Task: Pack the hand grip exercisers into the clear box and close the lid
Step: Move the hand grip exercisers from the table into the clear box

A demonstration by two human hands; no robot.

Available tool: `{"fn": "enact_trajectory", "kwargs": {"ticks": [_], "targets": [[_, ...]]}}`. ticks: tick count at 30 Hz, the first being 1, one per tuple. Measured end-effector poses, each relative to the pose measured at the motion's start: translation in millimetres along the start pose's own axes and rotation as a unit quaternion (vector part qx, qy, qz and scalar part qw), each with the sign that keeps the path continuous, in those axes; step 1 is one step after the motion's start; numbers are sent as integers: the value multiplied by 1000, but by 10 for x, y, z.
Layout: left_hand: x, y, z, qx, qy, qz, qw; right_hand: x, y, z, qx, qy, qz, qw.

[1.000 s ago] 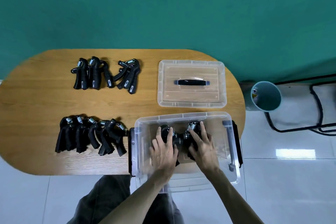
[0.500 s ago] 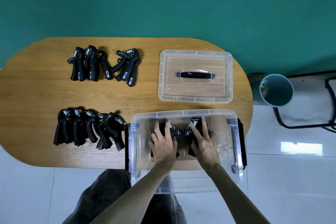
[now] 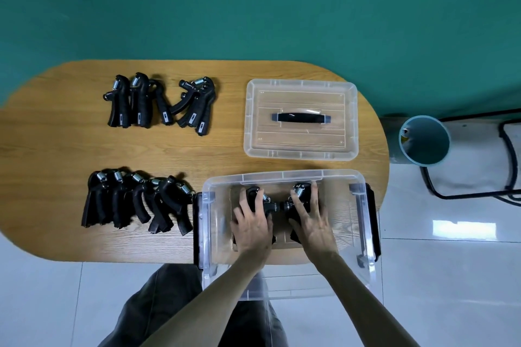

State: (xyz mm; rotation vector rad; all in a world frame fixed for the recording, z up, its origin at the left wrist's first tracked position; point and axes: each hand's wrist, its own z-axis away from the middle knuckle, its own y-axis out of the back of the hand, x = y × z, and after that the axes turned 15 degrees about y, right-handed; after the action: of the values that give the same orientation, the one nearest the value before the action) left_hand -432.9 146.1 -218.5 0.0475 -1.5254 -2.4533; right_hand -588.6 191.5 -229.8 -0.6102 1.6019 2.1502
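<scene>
1. Two hand grip exercisers (image 3: 277, 207) lie on the floor of the clear box (image 3: 284, 177), spring ends toward the far wall and adjusting knobs nearly touching at the middle. The left hand (image 3: 252, 227) rests fingers-spread on the left one and the right hand (image 3: 311, 222) on the right one; both press flat from above rather than closing round anything, so each grip reads as apart.

2. Likely risk: the pair sits mid-floor and angled. Left there, it would waste the side space, and later pieces may stack too high for the lid to seat.

3. The box overhangs the near edge of the bench (image 3: 56, 144), part of it above the person's lap. Downward pressure on that near part, or added weight there, could tip or slide it off.

4. The black side latches (image 3: 373, 222) stand out from the box ends; a sleeve or exerciser catching one could drag the box.

5. Just left of the box a near cluster (image 3: 135, 201) of exercisers lies overlapped; lifting one may pull neighbours with it. A far cluster (image 3: 160, 103) waits beyond it.

6. The lid (image 3: 300, 120) lies handle-up behind the box, well apart from the hands; reaching over the loaded box could knock its rim.
</scene>
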Motion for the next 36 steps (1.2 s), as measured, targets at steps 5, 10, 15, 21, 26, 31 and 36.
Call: {"fn": "enact_trajectory", "kwargs": {"ticks": [5,10,15,21,26,31,36], "targets": [[-55,99,80,13,-29,22,999,-135,95,24,16,-16,92,995],[-206,553,135,42,-170,42,984,-341,402,54,21,77,117,990],[-406,1090,81,74,-246,55,965,-719,916,-107,71,186,156,968],[-737,1772,-252,102,-223,77,966,-1426,1344,-604,109,202,181,956],[-1392,2139,-720,141,-129,56,980,-2134,1181,-1178,74,235,175,953],[-2262,2265,-1038,113,-48,-18,992,-2829,700,-1693,11,270,206,941],[-2933,2204,-1322,54,-8,-91,994,-3305,264,-2157,-46,284,228,930]]}}
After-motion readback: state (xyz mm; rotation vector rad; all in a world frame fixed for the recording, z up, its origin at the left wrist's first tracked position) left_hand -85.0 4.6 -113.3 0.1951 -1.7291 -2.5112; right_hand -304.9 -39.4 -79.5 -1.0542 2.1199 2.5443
